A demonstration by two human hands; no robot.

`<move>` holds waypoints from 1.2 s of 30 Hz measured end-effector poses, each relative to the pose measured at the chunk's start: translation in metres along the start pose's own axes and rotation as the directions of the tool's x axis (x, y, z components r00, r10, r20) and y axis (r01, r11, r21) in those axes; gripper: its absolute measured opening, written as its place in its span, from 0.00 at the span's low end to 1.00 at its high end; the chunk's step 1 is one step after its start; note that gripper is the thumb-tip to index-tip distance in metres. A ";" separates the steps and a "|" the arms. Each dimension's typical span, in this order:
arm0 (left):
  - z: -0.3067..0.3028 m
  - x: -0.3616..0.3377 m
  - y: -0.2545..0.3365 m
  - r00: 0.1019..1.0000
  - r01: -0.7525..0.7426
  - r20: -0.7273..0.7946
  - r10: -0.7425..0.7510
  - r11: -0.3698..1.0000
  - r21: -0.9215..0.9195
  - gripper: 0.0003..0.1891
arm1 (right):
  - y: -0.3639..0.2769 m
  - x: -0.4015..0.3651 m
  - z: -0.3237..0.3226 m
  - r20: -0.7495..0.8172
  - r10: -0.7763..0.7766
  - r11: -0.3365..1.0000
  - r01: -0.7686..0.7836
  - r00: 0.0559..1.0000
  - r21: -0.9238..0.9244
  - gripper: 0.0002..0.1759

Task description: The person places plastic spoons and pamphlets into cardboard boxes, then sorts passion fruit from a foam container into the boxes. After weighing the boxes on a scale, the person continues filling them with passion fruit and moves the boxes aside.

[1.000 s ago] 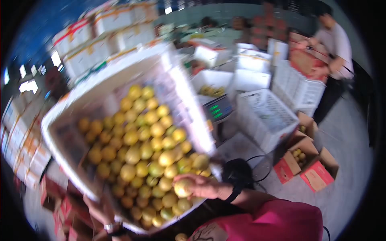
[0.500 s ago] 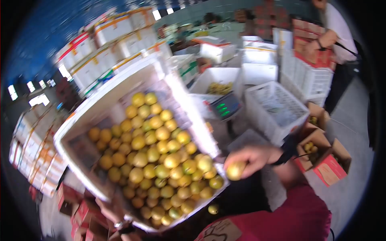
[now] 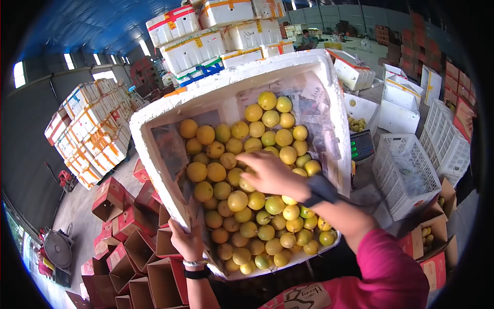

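Note:
A white foam box (image 3: pixel 146 147), tilted toward me and lined with newspaper, holds many round yellow fruits that look like passion fruit (image 3: pixel 274 205). My left hand (image 3: pixel 186 240) grips the box's near left edge, fingers partly hidden behind the wall. Over the middle of the fruit is my right hand (image 3: pixel 270 174), slightly blurred. Its thumb and forefinger are apart and reach down among the fruits. I see no fruit lifted in it. Some fruits beneath the hand are hidden.
Open red cardboard boxes (image 3: pixel 131 221) crowd the floor at left. Taped foam boxes (image 3: pixel 90 131) stand stacked behind. To the right are a scale with a green display (image 3: pixel 362 145), a white plastic crate (image 3: pixel 406 177) and cartons (image 3: pixel 429 242) with fruit.
My right hand has moved from outside the box's right edge, where it held a yellow fruit, to over the fruit inside. The view has swung right, and the box now sits more centrally.

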State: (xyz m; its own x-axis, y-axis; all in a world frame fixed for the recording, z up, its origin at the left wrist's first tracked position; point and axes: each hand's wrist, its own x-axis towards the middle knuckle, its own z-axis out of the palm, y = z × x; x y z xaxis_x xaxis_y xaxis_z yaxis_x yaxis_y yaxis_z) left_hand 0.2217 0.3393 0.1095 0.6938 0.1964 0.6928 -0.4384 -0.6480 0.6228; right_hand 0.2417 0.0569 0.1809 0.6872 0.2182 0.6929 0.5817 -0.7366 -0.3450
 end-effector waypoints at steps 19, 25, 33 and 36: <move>-0.002 -0.008 -0.008 0.999 -0.005 -0.037 0.003 0.998 -0.062 0.30 | -0.047 -0.091 -0.091 -0.282 0.018 0.842 0.138 0.959 0.521 0.28; -0.006 -0.010 -0.010 1.000 0.017 0.015 -0.016 0.999 -0.045 0.27 | 0.066 -0.053 -0.219 -0.715 -0.152 0.793 -0.348 0.682 -0.500 0.21; 0.000 -0.013 -0.002 0.999 -0.013 -0.041 0.007 0.992 -0.126 0.20 | 0.052 0.011 -0.069 -0.286 0.193 0.942 -0.259 0.939 -0.215 0.27; -0.001 -0.012 -0.009 0.994 -0.087 -0.081 0.077 0.987 -0.136 0.25 | 0.093 0.057 -0.026 -0.208 0.364 0.843 -0.416 0.908 -0.340 0.39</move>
State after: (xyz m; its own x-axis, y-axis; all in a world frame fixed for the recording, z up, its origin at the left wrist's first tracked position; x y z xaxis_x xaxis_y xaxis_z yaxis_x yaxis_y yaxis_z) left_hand 0.2172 0.3433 0.0962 0.6092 0.2053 0.7660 -0.5708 -0.5569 0.6033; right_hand 0.3235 -0.0163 0.2049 0.7450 -0.2033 0.6353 0.0566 -0.9297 -0.3639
